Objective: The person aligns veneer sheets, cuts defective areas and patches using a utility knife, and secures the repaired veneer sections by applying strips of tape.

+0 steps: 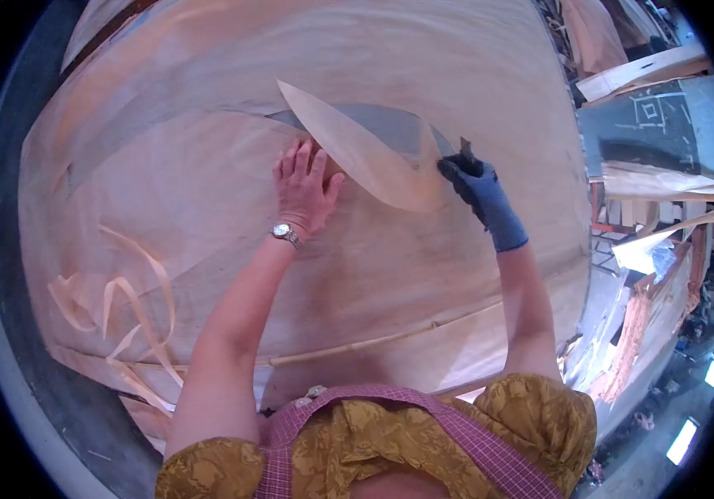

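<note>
My left hand (303,190), bare with a watch (284,233) at the wrist, lies with fingers spread on a broad thin wood sheet (190,191). Right of it, a leaf-shaped thin piece (357,158) lies partly lifted across a grey opening (382,125) in the sheet. My right hand (473,187) wears a blue and black glove. Its fingers are closed round a small dark tool (465,148) at the right end of the opening. The tool's lower part is hidden by the glove.
Curled thin strips (157,291) lie on the sheet at the lower left. A long narrow strip (349,345) runs along the near side. To the right stand a dark green surface (656,125) with a chalk mark, pale boards (640,73) and scattered scraps.
</note>
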{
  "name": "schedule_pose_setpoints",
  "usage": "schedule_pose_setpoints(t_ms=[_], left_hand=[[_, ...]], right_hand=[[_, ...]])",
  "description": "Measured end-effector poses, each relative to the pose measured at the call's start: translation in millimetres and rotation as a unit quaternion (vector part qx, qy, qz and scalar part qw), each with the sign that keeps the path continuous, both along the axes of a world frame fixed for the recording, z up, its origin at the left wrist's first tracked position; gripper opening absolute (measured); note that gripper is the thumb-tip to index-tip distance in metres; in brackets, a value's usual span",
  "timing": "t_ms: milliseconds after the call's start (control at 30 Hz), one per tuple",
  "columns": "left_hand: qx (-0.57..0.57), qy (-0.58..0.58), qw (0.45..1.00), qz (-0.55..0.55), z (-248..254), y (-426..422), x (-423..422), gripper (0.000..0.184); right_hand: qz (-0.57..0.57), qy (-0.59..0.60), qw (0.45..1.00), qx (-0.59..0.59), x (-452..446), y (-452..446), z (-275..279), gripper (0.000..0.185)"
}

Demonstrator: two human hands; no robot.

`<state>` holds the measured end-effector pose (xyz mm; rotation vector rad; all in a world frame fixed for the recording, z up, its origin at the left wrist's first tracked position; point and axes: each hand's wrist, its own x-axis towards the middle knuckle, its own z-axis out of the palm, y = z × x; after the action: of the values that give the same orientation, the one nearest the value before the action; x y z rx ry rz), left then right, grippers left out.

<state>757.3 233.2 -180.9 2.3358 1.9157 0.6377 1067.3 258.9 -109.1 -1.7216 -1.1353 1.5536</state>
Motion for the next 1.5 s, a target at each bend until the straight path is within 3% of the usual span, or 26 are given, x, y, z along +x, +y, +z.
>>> schedule_pose_setpoints(t_ms=[100, 133, 200, 233, 300, 400, 500, 600, 700, 800, 900, 1000, 1033, 1100, 1133, 1233, 1500], left_hand=[[0.013, 0.02, 1.0, -0.002, -1, 1, -1, 0.049], [0.014, 0.017, 1.0, -0.002, -1, 1, -1, 0.049], [0.013, 0.013, 1.0, 0.001, -2, 1, 0, 0.051], [-0.024, 0.039, 0.999, 0.003, 0, -2, -1, 0.052], [-0.091, 0.091, 0.992, 0.003, 5, -3, -2, 0.054], [-0.103, 0.059, 0.993, 0.001, -12, -3, -5, 0.056], [-0.108, 0.067, 0.992, -0.006, -13, -4, -8, 0.058], [-0.127, 0.09, 0.988, 0.013, -7, -1, -4, 0.06], [-0.077, 0.113, 0.99, 0.018, -17, -6, -5, 0.061], [-0.107, 0.053, 0.993, 0.001, -12, 0, -5, 0.059], [-0.093, 0.025, 0.995, 0.008, -3, 1, -1, 0.056], [-0.086, 0.052, 0.995, 0.007, 4, 1, -1, 0.054], [-0.064, 0.042, 0.997, 0.004, 4, 1, -1, 0.054], [-0.017, 0.023, 1.0, -0.002, 3, 1, -1, 0.054], [-0.011, 0.02, 1.0, 0.0, 1, 1, -1, 0.054], [0.001, 0.012, 1.0, 0.004, -2, 0, -1, 0.054], [-0.006, 0.018, 1.0, 0.004, 2, 1, -2, 0.057]], right_hand=[[0.07, 0.006, 0.997, -0.011, 31, -10, -2, 0.029], [0.193, 0.061, 0.979, 0.007, 32, -16, 2, 0.029], [0.428, 0.168, 0.887, 0.04, 31, -30, 20, 0.031], [0.454, 0.079, 0.887, 0.038, 15, -37, 40, 0.033], [0.386, -0.224, 0.866, 0.225, -13, -48, 46, 0.053], [0.255, -0.126, 0.927, 0.244, -51, -54, 20, 0.067], [0.307, -0.352, 0.758, 0.456, -84, -61, -12, 0.059], [0.285, -0.414, 0.754, 0.422, -94, -59, -43, 0.047], [0.306, -0.407, 0.745, 0.43, -91, -57, -44, 0.039], [0.289, -0.398, 0.762, 0.422, -91, -52, -43, 0.033], [0.241, -0.323, 0.835, 0.374, -89, -39, -36, 0.028], [0.222, -0.229, 0.918, 0.235, -76, 2, -9, 0.029], [0.25, -0.233, 0.913, 0.222, -66, 23, -6, 0.038], [0.225, -0.099, 0.954, 0.17, -54, 62, 0, 0.038], [0.275, -0.149, 0.944, 0.108, -47, 85, 9, 0.037], [0.313, -0.194, 0.926, 0.083, -35, 129, -9, 0.034], [0.348, -0.256, 0.892, 0.133, -23, 148, -36, 0.036]])
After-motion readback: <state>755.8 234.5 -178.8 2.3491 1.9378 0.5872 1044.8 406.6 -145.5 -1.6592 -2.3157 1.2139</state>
